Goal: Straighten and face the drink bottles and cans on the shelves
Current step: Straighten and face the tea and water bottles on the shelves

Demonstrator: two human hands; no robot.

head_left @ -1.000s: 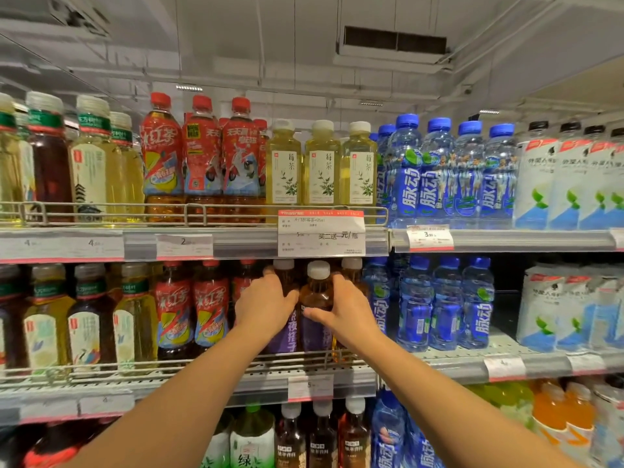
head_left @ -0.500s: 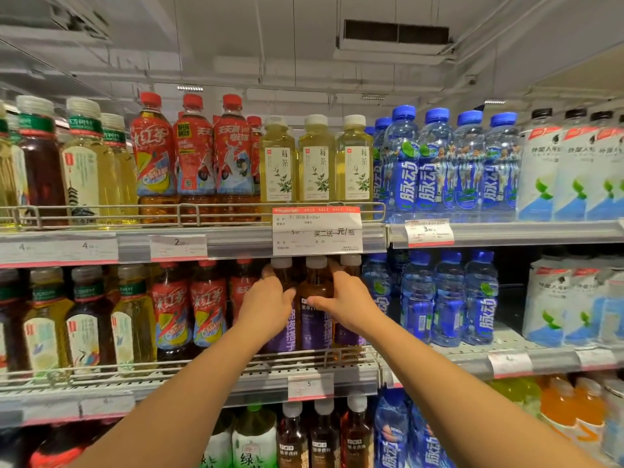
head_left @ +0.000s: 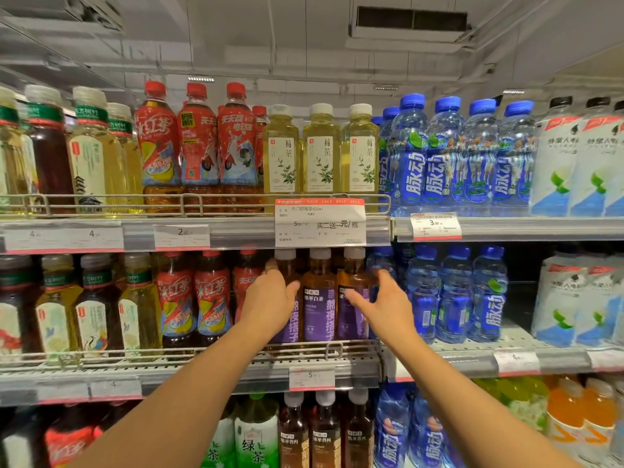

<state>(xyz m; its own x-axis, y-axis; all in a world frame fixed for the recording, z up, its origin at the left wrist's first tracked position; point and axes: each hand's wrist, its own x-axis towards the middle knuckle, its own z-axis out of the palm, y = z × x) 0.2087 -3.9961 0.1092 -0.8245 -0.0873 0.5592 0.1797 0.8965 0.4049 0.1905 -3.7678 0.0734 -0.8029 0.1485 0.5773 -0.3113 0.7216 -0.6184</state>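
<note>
Three amber tea bottles with purple labels and white caps stand in a row on the middle shelf [head_left: 351,358]. My left hand [head_left: 270,300] curls round the left purple-label bottle [head_left: 287,265], thumb on its right side, and covers most of its label. My right hand [head_left: 383,307] curls round the right purple-label bottle [head_left: 353,275], thumb across the label. Between my hands the middle purple-label bottle [head_left: 319,300] stands upright, label facing me, untouched.
Red iced-tea bottles [head_left: 177,298] stand to the left and blue sports-drink bottles [head_left: 454,298] to the right on the same shelf. A sale tag [head_left: 320,222] hangs from the upper shelf just above the caps. A wire rail [head_left: 202,354] fronts the shelf.
Both hands were close around the middle purple-label bottle. They have spread apart: the left onto the left bottle, the right onto the right bottle. The middle bottle now stands free.
</note>
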